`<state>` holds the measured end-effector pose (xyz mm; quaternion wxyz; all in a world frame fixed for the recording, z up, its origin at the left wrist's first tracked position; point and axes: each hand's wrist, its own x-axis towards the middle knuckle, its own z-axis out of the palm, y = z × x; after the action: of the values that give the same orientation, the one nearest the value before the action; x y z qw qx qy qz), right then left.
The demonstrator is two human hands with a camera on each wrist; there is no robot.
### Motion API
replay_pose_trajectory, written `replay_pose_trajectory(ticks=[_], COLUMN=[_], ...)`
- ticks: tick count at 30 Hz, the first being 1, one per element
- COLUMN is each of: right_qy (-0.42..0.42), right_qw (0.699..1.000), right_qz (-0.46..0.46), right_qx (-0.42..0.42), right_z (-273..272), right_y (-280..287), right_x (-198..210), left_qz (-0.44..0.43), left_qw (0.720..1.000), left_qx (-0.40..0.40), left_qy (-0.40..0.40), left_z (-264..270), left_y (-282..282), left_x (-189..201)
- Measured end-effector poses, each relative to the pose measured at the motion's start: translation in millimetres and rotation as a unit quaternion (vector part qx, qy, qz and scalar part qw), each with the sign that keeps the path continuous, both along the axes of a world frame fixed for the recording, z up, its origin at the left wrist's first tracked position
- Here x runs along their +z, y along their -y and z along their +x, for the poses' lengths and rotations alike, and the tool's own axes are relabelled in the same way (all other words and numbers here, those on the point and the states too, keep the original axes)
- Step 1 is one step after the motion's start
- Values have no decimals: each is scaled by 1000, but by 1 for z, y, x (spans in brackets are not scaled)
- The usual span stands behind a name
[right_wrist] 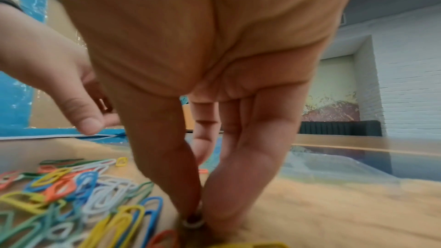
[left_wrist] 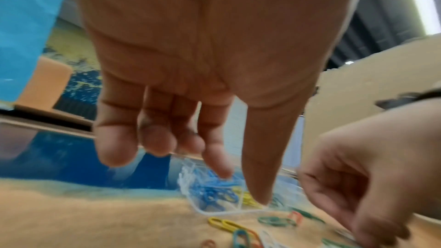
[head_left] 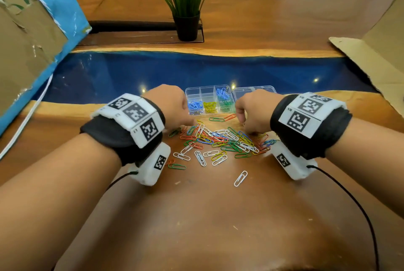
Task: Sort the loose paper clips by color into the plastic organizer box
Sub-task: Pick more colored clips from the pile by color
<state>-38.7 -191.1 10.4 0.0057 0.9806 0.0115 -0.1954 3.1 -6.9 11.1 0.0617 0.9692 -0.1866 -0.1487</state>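
Observation:
A heap of loose paper clips (head_left: pixel 223 139) in several colors lies on the wooden table in front of a clear organizer box (head_left: pixel 208 90). Its compartments hold blue clips (head_left: pixel 195 105), yellow clips (head_left: pixel 210 106) and green with blue clips (head_left: pixel 225 101). My left hand (head_left: pixel 190 121) hangs over the heap's left edge with relaxed fingers (left_wrist: pixel 114 150) and holds nothing (left_wrist: pixel 241 186). My right hand (head_left: pixel 249 130) reaches down into the heap's right side. Its thumb and a finger pinch the pale loop of a clip (right_wrist: pixel 193 222) against the table.
The box's clear lid (head_left: pixel 253 91) lies open to the right. A lone white clip (head_left: pixel 240 178) lies nearer me. A potted plant (head_left: pixel 187 25) stands at the back. Cardboard sheets flank the table at left (head_left: pixel 26 41) and right (head_left: pixel 376 63). A white cable (head_left: pixel 21 126) runs at left.

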Motion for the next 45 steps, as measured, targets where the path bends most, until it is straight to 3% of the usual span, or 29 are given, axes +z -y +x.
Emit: replay_pose_trajectory(ticks=[7,15,17,19,21,23,25,26,28,29,32,35,39,41,43,45], right_qy=[12,-6,3,4,-21,-66,-84,-78,-64,-57,-25,16,29,17,4,-10], right_qw=[1000,1000,1000,990,952,873,807,796,806,834,961,994,996,995,993,987], right_qz=[-22,-24,24,131,280,443,533,544,524,490,262,111,85,95,116,153], right_qx=[-4,8,-15,-56,-119,-192,-240,-256,-266,-248,-86,9,7,-1,-15,-48], right_z=[-2,-3,-3,-1,0,-2,-2,-2,1,1,-4,-11,-9,-9,-8,-5], right_y=[-3,-3,1,8,14,16,15,14,13,12,5,-6,-11,-12,-10,-7], right_x=[-2,-3,-2,-3,-4,-4,-6,-7,-9,-10,-9,-6,-6,-4,-3,-2], left_qz=[65,126,106,77,32,-50,-176,-235,-325,-356,-391,-400,-336,-271,-153,-53], left_qw=[996,989,992,995,998,997,970,949,911,896,872,855,887,919,968,991], left_qx=[-58,-51,-47,-48,-44,-14,32,51,73,81,97,126,140,131,66,5], left_qy=[12,50,40,30,9,-54,-163,-203,-242,-252,-279,-304,-283,-253,-189,-123], left_z=[-12,-13,-11,-10,-8,-5,-5,-5,-5,-6,-5,-6,-11,-12,-15,-20], left_y=[23,37,35,32,27,19,11,7,-1,-4,-12,-16,-14,-13,-15,-17], left_x=[-9,-11,-13,-13,-10,-6,-3,-2,-2,-3,-8,-12,-12,-12,-9,-7])
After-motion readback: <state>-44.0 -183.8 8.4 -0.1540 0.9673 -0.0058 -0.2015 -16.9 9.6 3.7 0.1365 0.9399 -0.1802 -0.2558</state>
